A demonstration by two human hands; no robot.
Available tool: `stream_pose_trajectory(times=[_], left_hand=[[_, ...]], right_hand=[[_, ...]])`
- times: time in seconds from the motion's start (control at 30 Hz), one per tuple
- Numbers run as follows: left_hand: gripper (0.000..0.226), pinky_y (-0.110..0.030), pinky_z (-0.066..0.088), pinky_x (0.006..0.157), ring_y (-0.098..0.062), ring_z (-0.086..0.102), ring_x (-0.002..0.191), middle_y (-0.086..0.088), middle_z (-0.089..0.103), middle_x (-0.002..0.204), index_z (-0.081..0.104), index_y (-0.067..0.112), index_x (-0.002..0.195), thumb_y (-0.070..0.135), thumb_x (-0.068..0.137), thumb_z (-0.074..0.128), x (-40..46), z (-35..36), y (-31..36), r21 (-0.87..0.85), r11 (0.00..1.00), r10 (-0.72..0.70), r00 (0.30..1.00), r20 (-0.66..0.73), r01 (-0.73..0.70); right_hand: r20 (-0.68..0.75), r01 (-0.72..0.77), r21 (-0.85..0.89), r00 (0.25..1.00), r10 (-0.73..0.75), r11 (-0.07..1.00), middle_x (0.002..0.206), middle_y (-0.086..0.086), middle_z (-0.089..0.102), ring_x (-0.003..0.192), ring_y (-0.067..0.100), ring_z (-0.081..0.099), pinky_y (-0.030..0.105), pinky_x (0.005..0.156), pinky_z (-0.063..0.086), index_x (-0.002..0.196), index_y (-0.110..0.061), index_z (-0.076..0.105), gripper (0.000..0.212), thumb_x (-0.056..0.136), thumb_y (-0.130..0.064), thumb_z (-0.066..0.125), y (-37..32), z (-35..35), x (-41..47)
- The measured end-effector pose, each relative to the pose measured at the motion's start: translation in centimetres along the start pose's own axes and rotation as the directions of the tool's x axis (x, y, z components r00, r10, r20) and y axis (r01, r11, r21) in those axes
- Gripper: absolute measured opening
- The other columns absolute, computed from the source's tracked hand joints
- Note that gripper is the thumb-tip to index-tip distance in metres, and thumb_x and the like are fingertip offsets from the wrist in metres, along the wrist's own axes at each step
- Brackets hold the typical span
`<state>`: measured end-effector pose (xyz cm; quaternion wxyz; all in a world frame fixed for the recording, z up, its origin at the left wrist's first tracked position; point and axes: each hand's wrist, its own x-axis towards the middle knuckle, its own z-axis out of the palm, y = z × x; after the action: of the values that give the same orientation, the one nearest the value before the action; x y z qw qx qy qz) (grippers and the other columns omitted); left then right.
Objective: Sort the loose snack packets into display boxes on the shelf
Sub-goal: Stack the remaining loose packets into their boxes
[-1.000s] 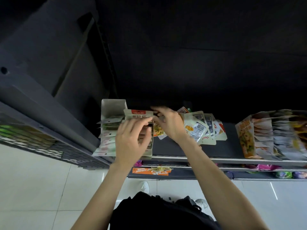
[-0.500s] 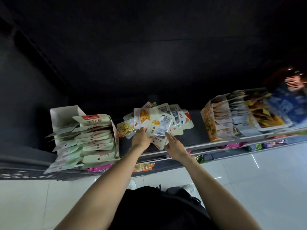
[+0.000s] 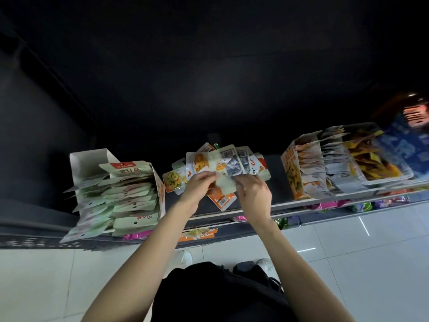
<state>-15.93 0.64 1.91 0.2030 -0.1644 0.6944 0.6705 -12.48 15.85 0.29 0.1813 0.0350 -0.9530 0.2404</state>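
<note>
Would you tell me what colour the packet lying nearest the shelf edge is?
Orange, with a white barcode patch; the head view shows the packet best.

Dark shelf point(image 3: 274, 189) with pale front edge runs left to right, tilted in view. On it, left: white display box point(image 3: 92, 163) packed with pale green packets point(image 3: 130, 196), several sticking out over front edge. Centre: loose heap of snack packets point(image 3: 241, 161) lying flat, overlapping, barcodes showing; orange packet point(image 3: 222, 199) nearest front edge. Right: orange display box point(image 3: 292, 177) full of upright packets, then clear tray point(image 3: 380, 168) of yellow packets beside it. Blue packs point(image 3: 404, 147) at far right, blurred.
</note>
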Motion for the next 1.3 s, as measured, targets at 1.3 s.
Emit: stream_pose_trajectory(times=[1.3], left_hand=[[0.011, -0.032, 0.052, 0.068, -0.018, 0.064, 0.073, 0.007, 0.070, 0.081, 0.076, 0.025, 0.088, 0.020, 0.078, 0.076, -6.5, -20.9, 0.1, 0.928, 0.174, 0.824, 0.565, 0.047, -0.329]], right_hand=[[0.548, 0.589, 0.028, 0.667, -0.505, 0.808, 0.096, 0.001, 0.068, 0.084, 0.028, 0.065, 0.032, 0.060, 0.045, 0.119, -0.028, 0.053, 0.044, 0.088, 0.003, 0.046, -19.6, 7.4, 9.5]])
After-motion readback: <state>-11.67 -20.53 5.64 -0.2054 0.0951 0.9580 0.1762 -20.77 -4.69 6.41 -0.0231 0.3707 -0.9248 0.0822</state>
